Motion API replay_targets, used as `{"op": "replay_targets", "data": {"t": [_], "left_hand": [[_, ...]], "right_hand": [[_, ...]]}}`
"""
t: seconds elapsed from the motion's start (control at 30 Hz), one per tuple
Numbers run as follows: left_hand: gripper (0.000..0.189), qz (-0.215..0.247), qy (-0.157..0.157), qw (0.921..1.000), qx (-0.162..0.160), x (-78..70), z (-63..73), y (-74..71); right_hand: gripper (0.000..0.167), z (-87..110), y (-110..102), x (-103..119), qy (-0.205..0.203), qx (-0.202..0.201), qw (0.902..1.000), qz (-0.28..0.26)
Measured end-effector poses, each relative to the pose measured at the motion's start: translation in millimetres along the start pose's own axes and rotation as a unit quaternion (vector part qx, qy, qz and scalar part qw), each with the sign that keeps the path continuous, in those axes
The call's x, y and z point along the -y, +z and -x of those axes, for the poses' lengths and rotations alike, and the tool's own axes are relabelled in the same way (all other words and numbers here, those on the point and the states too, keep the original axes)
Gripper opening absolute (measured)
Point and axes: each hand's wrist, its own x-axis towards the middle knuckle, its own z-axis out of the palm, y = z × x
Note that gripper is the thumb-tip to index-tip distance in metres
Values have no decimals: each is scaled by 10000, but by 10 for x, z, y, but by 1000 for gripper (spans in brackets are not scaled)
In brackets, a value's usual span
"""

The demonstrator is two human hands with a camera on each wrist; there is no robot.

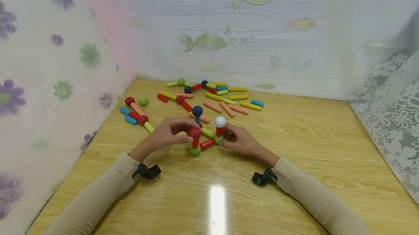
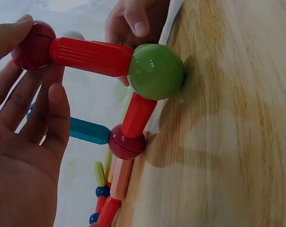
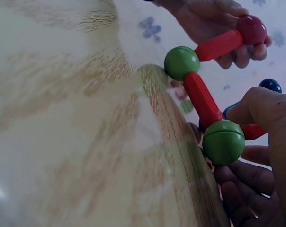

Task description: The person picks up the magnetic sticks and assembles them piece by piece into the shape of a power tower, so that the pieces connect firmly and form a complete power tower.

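A frame of magnetic rods and balls stands on the table between both hands. My left hand (image 1: 167, 133) pinches the dark red ball (image 2: 35, 45) on top of an upright red rod (image 2: 91, 56), which rises from a green ball (image 1: 195, 150). My right hand (image 1: 241, 140) holds the other green ball (image 3: 223, 142), thumb and fingers to either side. Above that ball stand a red rod (image 1: 219, 132) and a white ball (image 1: 220, 121). A lying red rod (image 1: 207, 144) joins the two green balls. At the back corner, a teal rod (image 2: 88, 131) carries a dark blue ball (image 1: 197, 111).
Loose rods and joined pieces lie behind the frame, among them an orange rod (image 1: 212, 106) and a yellow rod (image 1: 250, 106). Left of them are a green ball (image 1: 143, 100) and a dark red ball (image 1: 129, 100). Patterned curtains (image 1: 203, 16) border the wooden table (image 1: 311, 140).
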Motion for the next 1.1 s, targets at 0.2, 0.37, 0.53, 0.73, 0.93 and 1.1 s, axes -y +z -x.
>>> {"op": "replay_targets", "data": {"t": [0.2,0.37,0.53,0.73,0.93,1.1], "left_hand": [[42,69,-3,9999,130,60,21,13],[52,194,-177,9995,195,137,72,48],[51,-84,-513,9982,286,192,119,62],[37,-565,-857,9937,459,254,135,135],[32,-704,-607,9946,452,281,113,161],[27,-650,-491,9957,446,298,96,151]], "right_hand": [[44,-18,-73,-17,-79,255,9996,104],[57,-68,-329,-54,-308,37,9989,365],[39,-174,-720,-224,11,-1470,9778,1490],[34,-266,-1077,-597,1428,-2326,9389,2096],[37,-248,-1208,-792,2470,-1845,9307,1968],[38,-229,-1261,-759,2396,-1928,9305,1989]]}}
